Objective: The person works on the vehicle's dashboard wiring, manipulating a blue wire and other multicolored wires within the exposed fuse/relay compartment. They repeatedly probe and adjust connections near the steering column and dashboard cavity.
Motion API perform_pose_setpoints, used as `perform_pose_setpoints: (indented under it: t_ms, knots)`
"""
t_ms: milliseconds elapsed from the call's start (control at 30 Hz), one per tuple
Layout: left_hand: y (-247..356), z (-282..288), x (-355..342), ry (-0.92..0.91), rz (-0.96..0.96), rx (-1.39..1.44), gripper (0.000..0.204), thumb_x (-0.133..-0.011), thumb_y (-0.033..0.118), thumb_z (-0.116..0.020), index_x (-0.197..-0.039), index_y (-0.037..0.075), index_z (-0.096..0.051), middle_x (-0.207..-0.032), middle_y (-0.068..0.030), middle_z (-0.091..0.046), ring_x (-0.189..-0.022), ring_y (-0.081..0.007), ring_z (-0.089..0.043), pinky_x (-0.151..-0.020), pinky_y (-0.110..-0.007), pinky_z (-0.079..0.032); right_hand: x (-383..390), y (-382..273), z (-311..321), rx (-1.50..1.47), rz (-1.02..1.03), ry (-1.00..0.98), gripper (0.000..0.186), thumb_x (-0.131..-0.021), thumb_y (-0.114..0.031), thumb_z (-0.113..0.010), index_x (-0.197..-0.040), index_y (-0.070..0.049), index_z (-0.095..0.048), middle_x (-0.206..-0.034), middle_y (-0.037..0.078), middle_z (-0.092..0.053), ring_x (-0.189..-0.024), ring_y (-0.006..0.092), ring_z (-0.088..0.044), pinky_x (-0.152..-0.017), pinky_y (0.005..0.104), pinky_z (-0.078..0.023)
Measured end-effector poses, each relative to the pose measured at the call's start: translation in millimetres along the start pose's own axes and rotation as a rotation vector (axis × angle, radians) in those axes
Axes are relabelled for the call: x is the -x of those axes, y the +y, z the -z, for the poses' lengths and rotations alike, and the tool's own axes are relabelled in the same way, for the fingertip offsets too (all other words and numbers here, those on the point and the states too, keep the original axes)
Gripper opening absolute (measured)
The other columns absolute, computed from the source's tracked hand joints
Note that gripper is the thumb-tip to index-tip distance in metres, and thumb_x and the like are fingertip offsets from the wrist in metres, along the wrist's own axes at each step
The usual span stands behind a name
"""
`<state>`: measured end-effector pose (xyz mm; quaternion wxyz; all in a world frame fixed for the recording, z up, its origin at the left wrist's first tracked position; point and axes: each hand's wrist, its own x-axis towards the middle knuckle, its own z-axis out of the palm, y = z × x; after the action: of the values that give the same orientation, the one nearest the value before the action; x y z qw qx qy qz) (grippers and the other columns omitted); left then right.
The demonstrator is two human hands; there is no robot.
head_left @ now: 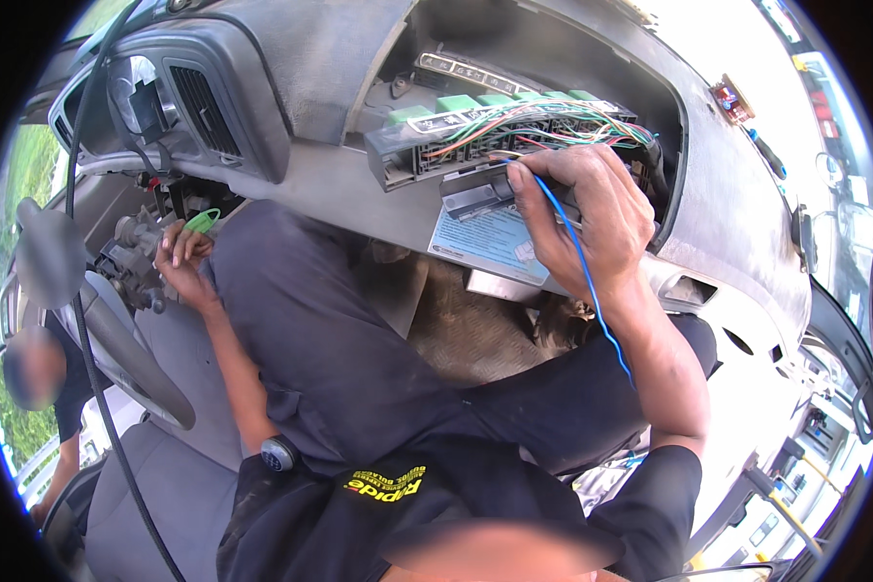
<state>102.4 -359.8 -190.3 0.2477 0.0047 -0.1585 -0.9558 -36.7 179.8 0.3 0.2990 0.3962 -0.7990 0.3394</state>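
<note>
My right hand (592,209) is raised in front of an open dashboard compartment, with thumb and fingers pinched on a thin blue wire (589,267). The wire's loose end hangs along my right forearm. Right by the fingertips is a black fuse box (398,160) with green blocks on top and a bundle of multicoloured wires (553,114) across it. Away on the left, my left hand (182,264) has its fingers curled beside the steering column. A bright green looped thing (203,221) shows at its fingertips; its kind I cannot make out.
A light blue printed label (485,241) is below the fuse box. The steering wheel (131,349) stands at the left, with a black cable (92,373) running down past it. Another person (63,373) is outside the left window. An air vent (204,107) faces me.
</note>
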Motion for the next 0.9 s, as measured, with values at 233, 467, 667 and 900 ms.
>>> perform_pose_setpoints:
  t_ms: [233, 467, 667, 900]
  knots:
    - [-0.5, -7.1, 5.3, 0.098, -0.010, -0.245, 0.021, -0.119, 0.027, -0.060, -0.113, 0.009, -0.053, -0.106, 0.0035, -0.060, -0.072, -0.0027, -0.051, -0.074, -0.026, -0.043, 0.4, 1.8, 0.6, -0.003, 0.011, 0.002, 0.020, -0.093, 0.004, -0.094, -0.104, -0.001, -0.078, -0.092, 0.011, -0.083, -0.079, 0.0250, -0.078, -0.073, 0.0351, -0.062]
    - [-7.5, -12.3, 6.6, 0.105, -0.014, -0.388, 0.025, -0.120, 0.034, -0.061, -0.112, 0.011, -0.054, -0.105, 0.0046, -0.059, -0.074, -0.0032, -0.050, -0.076, -0.027, -0.042, 2.2, 2.8, 2.6, 0.004, 0.003, 0.001, 0.020, -0.093, 0.004, -0.094, -0.104, -0.002, -0.078, -0.092, 0.011, -0.083, -0.079, 0.0249, -0.078, -0.073, 0.0347, -0.062]
    - [-7.0, -11.0, 8.4, 0.105, 0.010, -0.340, 0.025, -0.120, 0.035, -0.061, -0.110, 0.013, -0.054, -0.104, 0.0053, -0.058, -0.076, -0.0033, -0.051, -0.080, -0.028, -0.043, 2.9, 2.3, 1.4, 0.023, -0.004, -0.010, 0.020, -0.093, 0.003, -0.094, -0.104, -0.002, -0.078, -0.094, 0.010, -0.084, -0.080, 0.0242, -0.079, -0.074, 0.0344, -0.063]
    - [-2.2, -2.7, 7.9, 0.118, 0.041, -0.337, 0.027, -0.120, 0.038, -0.060, -0.111, 0.013, -0.055, -0.104, 0.0051, -0.058, -0.077, -0.0042, -0.052, -0.080, -0.028, -0.044, 4.5, 4.4, -0.2, 0.015, 0.000, 0.005, 0.020, -0.092, 0.003, -0.095, -0.103, -0.003, -0.078, -0.093, 0.009, -0.084, -0.080, 0.0238, -0.079, -0.074, 0.0340, -0.063]
